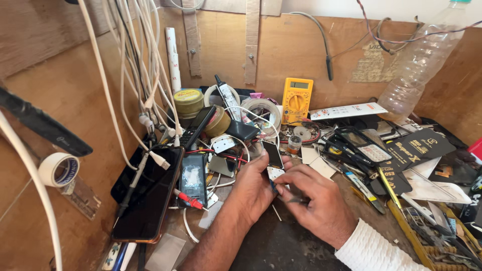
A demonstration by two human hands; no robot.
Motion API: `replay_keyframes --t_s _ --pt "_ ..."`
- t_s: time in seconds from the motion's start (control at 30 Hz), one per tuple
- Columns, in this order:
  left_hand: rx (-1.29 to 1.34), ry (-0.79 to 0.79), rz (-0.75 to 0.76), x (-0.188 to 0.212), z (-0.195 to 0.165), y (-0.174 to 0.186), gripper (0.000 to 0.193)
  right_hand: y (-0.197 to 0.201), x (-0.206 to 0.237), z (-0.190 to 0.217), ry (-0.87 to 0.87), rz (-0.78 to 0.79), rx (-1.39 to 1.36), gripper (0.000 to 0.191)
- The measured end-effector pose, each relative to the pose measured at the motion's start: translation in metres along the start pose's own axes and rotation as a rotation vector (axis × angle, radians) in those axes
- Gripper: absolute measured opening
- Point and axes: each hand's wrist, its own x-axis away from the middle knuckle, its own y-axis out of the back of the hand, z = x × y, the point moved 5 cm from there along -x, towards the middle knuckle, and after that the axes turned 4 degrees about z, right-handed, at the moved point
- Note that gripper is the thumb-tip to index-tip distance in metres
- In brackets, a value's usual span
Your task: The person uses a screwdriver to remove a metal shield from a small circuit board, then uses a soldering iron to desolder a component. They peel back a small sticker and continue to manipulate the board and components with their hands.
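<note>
**Both hands closed on a small phone in a hemmed-in patch of desk**

The desk (281,246) is crowded: wooden walls stand behind and to your left, a big dark phone (150,195) lies left, and packaging is heaped right, so free room lies only toward you. Your left hand (256,188) grips the small phone (273,160) upright, steadying it. Your right hand (316,198) pinches a thin tool (296,200) at its lower end.
</note>
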Motion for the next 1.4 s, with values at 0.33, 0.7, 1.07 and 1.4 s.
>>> replay_keyframes --t_s 0.33,0.7,1.07,1.4 --pt "0.082 -0.017 -0.007 0.000 -0.003 -0.004 0.033 -0.002 -0.004 -0.020 -0.235 -0.056 -0.014 0.020" --pt "0.052 -0.033 0.105 -0.001 -0.003 -0.015 0.028 -0.003 -0.008 -0.028 -0.259 -0.043 0.030 0.035" --pt "0.021 -0.006 0.138 -0.001 -0.005 -0.022 0.033 -0.001 -0.015 -0.035 -0.223 -0.014 0.017 0.029" --pt "0.045 0.017 0.102 -0.007 0.000 -0.011 0.030 0.002 -0.016 -0.039 -0.425 0.019 -0.028 0.012"
